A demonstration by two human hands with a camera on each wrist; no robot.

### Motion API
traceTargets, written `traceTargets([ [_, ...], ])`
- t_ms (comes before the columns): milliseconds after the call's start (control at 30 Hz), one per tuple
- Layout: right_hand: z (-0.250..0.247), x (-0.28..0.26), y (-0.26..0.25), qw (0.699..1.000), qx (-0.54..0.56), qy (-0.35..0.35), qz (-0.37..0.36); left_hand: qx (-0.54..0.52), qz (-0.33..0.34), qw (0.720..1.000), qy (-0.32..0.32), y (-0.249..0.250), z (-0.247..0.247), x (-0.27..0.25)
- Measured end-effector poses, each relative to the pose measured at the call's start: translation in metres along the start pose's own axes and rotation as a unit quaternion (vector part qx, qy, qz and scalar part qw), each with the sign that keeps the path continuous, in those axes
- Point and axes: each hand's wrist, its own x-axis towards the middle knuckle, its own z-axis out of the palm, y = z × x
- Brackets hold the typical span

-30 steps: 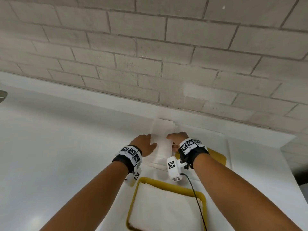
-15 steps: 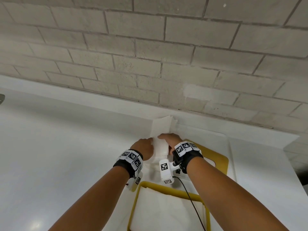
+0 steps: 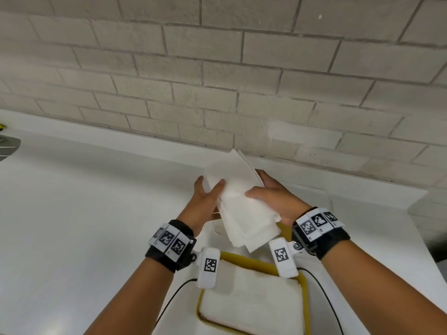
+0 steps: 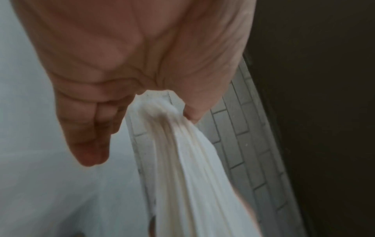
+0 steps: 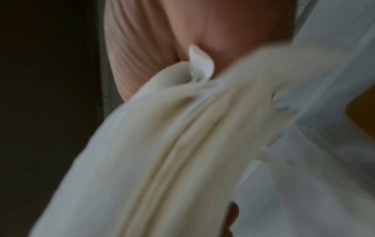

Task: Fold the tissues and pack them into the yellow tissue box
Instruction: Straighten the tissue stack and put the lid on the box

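Pale brick wall [image 3: 217, 76] rises behind the white counter [image 3: 79, 213]. Above the counter's far edge I hold a stack of folded tissues [image 3: 244, 206], lifted clear, its long axis slanting from the wall toward me. My left hand [image 3: 205, 199] pinches its left side; my right hand [image 3: 273, 201] curls round the right. Soft, limp, layered sheets. Directly nearer me sits the yellow tissue box [image 3: 251, 259], already holding white tissue; both hands seem equally close to it.

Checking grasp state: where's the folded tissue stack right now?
Head view: the tissue stack is lifted mid-frame, held between the left hand and right hand, above the far end of the yellow tissue box.
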Motion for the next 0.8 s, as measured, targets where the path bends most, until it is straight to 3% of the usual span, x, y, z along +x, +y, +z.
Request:
traceTargets([
  [100, 0.007, -0.032, -0.005, 1.0, -0.004, -0.022, 0.0, -0.15, 0.021, 0.988, -0.016, 0.005, 0.003, -0.022],
  [167, 0.017, -0.047, 0.0, 1.0, -0.009, -0.023, 0.011, -0.182, 0.047, 0.982, 0.016, 0.005, 0.006, -0.033],
  [233, 0.027, -0.059, 0.007, 0.999, -0.007, -0.032, 0.02, -0.168, 0.08, 0.981, 0.05, 0.005, 0.01, -0.044],
  [400, 0.034, -0.088, 0.012, 0.999, -0.019, -0.039, 0.001, -0.147, 0.137, 0.978, 0.062, -0.005, 0.015, -0.072],
  [533, 0.019, -0.108, 0.013, 0.989, -0.091, -0.118, 0.01, -0.138, 0.143, 0.978, 0.059, -0.021, 0.003, -0.091],
  [567, 0.014, -0.112, 0.013, 0.982, -0.128, -0.141, 0.009, -0.096, 0.155, 0.981, 0.059, -0.028, -0.004, -0.096],
  [633, 0.003, -0.116, 0.017, 0.959, -0.222, -0.177, 0.009, 0.087, 0.192, 0.976, 0.053, -0.044, -0.022, -0.103],
  [700, -0.005, -0.116, 0.027, 0.923, -0.343, -0.176, 0.008, 0.261, 0.2, 0.944, 0.016, -0.059, -0.034, -0.112],
  [800, -0.011, -0.115, 0.049, 0.884, -0.441, -0.154, -0.003, 0.355, 0.189, 0.916, -0.011, -0.085, -0.036, -0.124],
])
